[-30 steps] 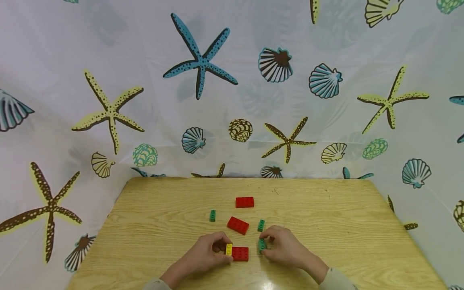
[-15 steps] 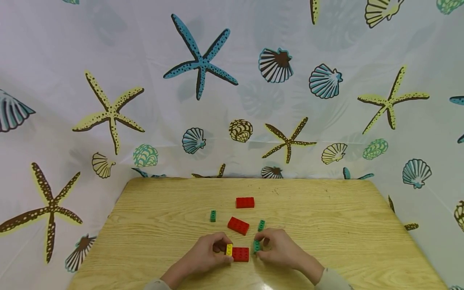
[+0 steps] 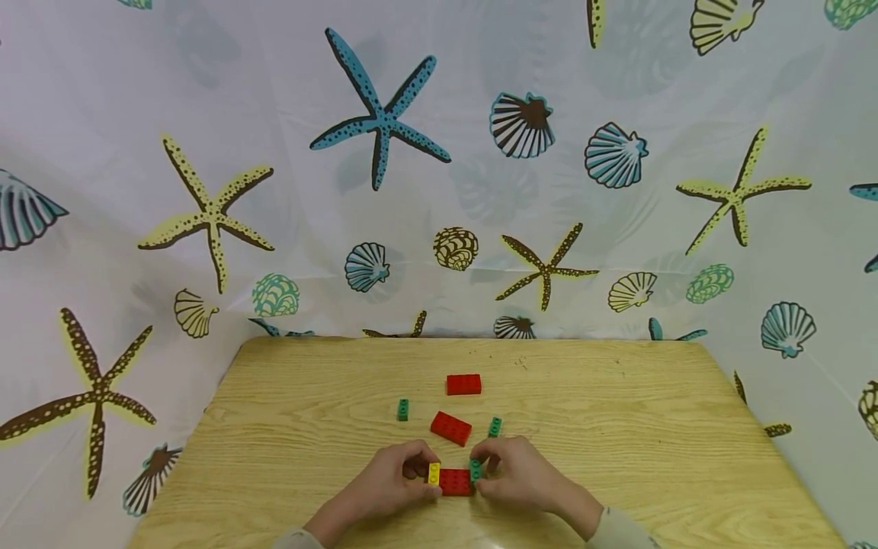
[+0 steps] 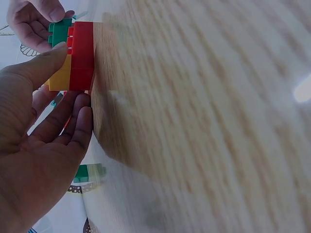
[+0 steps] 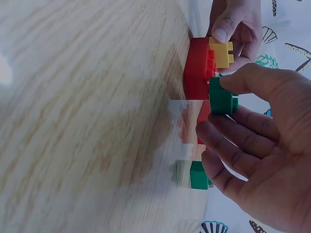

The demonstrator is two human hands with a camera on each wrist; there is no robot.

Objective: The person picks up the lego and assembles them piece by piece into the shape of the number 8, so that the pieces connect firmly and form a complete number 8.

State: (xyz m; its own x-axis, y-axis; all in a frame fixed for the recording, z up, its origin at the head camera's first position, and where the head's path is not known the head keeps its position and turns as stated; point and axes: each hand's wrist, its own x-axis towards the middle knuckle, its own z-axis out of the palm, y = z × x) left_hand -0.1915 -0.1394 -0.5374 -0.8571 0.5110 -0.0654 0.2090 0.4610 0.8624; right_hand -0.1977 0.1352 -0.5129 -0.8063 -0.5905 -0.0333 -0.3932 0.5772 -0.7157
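Observation:
My left hand (image 3: 392,482) pinches a small yellow building brick (image 3: 434,473) that sits on the left end of a red brick (image 3: 456,482). The red brick lies on the table with its studs up. Between thumb and fingers, my right hand (image 3: 517,474) holds a small green brick (image 3: 475,470) at the red brick's right end. In the right wrist view this green brick (image 5: 221,97) is level with the red brick's studs, close against them. The left wrist view has the yellow brick (image 4: 60,75) flush with the red brick's end, under the thumb.
Behind the hands lie an angled red brick (image 3: 451,428) and another red brick (image 3: 463,384) farther back. One green brick (image 3: 402,409) is at the left, another green brick (image 3: 495,426) just beyond the right hand. A patterned curtain (image 3: 425,183) hangs behind the wooden table (image 3: 617,412).
My right hand has moved left with the green brick, from beside the red brick to its right end. The left hand has stayed in place on the yellow brick.

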